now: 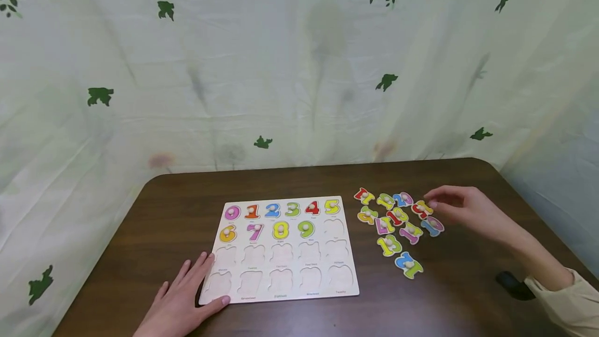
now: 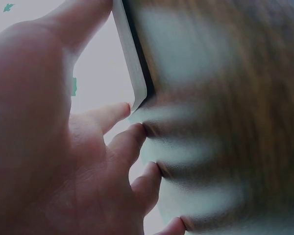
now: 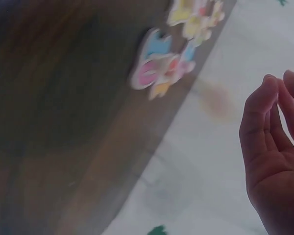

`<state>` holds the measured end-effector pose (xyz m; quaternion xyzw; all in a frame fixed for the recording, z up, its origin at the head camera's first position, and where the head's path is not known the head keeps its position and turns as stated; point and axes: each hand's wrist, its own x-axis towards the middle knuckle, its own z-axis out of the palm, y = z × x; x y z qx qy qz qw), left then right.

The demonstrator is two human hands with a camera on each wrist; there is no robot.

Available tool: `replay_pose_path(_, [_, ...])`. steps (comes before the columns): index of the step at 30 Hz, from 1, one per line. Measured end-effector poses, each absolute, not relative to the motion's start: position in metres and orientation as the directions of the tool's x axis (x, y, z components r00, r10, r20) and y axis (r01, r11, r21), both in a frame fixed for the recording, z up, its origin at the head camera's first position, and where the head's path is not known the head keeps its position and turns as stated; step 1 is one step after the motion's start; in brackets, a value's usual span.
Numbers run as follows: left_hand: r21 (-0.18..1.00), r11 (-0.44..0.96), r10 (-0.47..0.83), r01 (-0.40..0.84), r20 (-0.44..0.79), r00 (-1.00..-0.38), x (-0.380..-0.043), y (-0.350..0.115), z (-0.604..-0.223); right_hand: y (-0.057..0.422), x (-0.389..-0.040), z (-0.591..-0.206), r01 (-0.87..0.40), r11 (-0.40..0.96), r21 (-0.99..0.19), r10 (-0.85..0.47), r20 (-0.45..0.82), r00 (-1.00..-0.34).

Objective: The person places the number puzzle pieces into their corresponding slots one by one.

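A white number puzzle board point(image 1: 281, 254) lies on the table, with single-digit pieces such as the purple 0 point(image 1: 232, 212) and green 9 point(image 1: 306, 229) set in its upper two rows. My left hand point(image 1: 184, 295) rests at the board's lower left corner, thumb over the front edge and fingers spread along the side. Over the loose pieces on the right is my right hand point(image 1: 460, 209), thumb and fingers bent toward each other with a small gap and nothing between them. Its fingertips are right by a red-and-yellow number piece point(image 1: 422, 209). Close below lies a blue-and-pink piece point(image 1: 432, 226).
Several two-digit pieces with small knobs lie right of the board, among them a green-and-yellow one point(image 1: 389, 245) and a blue-and-green one point(image 1: 409, 265) nearest the front. A black object point(image 1: 515, 285) sits by the right sleeve. A leaf-printed curtain point(image 1: 299, 66) hangs behind the brown table point(image 1: 178, 207).
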<state>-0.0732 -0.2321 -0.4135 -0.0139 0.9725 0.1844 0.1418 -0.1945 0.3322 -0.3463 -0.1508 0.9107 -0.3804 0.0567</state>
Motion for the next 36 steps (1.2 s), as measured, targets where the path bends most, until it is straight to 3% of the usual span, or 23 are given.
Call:
replay_pose_path(13, [0.347, 0.931, 0.006, -0.115, -0.33, -0.944, -0.077, -0.233, -0.414, 0.365, -0.213, -0.393, -0.162, 0.703, -0.693, -0.369, -0.16, -0.915])
replay_pose_path(20, [0.349, 0.93, 0.008, -0.113, -0.326, -0.945, -0.077, -0.232, -0.414, 0.368, -0.217, -0.403, -0.254, 0.704, -0.664, -0.424, -0.105, -0.9])
replay_pose_path(36, [0.364, 0.928, 0.026, -0.079, -0.274, -0.961, -0.073, -0.233, -0.414, 0.336, -0.207, -0.39, -0.23, 0.714, -0.662, -0.344, -0.045, -0.938])
